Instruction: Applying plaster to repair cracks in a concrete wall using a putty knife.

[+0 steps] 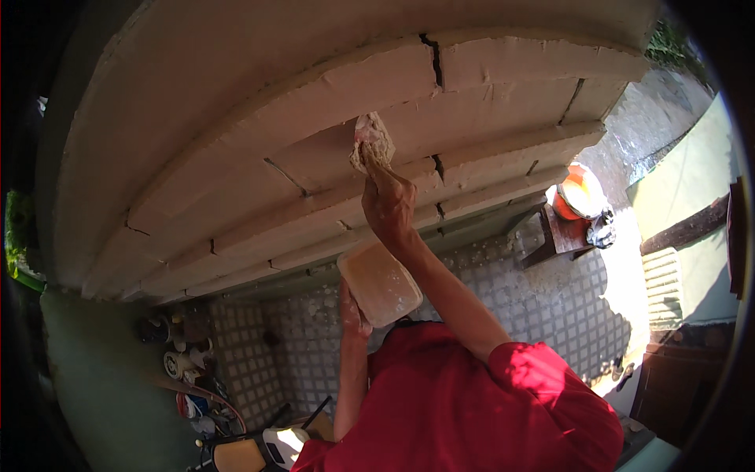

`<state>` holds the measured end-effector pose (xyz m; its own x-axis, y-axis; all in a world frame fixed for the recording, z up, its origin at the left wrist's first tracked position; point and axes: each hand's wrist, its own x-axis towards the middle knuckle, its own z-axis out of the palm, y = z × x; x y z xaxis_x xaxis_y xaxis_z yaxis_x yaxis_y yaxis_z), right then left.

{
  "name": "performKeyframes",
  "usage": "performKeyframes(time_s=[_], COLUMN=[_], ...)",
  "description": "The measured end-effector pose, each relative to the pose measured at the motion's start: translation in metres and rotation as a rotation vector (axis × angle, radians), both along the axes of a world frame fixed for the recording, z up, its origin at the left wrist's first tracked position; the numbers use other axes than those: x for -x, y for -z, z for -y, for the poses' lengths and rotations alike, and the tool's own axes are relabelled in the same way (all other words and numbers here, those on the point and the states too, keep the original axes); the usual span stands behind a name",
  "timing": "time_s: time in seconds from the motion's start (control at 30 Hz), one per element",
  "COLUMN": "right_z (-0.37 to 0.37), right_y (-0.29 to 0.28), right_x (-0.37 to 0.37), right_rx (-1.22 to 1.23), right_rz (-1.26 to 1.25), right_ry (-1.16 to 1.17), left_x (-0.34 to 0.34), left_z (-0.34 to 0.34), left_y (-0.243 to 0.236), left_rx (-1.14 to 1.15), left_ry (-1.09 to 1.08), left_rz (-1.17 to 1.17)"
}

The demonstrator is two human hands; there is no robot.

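Note:
My right hand (388,200) is raised, its fingers closed round a lumpy, whitish-grey plaster-smeared piece (373,140). Whether that piece is a rag, a sponge or a coated blade cannot be made out. It presses on or lies very near a flat strip between two ledges of the stepped moulding (503,106). Lower down, my left hand (354,315) grips a pale rectangular tub (383,287) by its side. The tub is tilted, with whitish smears on it; its contents do not show. Dark gaps (435,59) cut across the moulding's ledges.
To the right, an orange bucket (580,193) stands on a brown wooden stool (562,234), with a crumpled bag beside it. Spattered checkered tiles (487,275) cover the floor. At lower left are assorted items with a hose, and a chair-like seat (238,455).

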<state>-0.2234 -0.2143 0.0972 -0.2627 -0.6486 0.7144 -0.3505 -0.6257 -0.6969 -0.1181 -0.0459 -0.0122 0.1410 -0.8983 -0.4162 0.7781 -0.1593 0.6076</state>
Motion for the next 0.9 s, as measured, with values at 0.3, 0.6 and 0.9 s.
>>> performKeyframes(time_s=[0.3,0.6,0.9], right_z=[-0.005,0.012,-0.016], right_y=[0.004,0.002,-0.002], right_x=[0.072,-0.001,0.047], right_rx=[-0.203,-0.043,0.049], right_rz=[0.141,-0.144,-0.263], right_ry=[0.247,0.116,0.046], left_x=[-0.005,-0.021,-0.038], left_z=[-0.001,-0.020,-0.023], left_y=[0.012,0.012,0.009], left_rx=[-0.002,-0.002,-0.004], left_ry=[0.021,-0.004,-0.016], left_rz=[-0.011,-0.008,0.003])
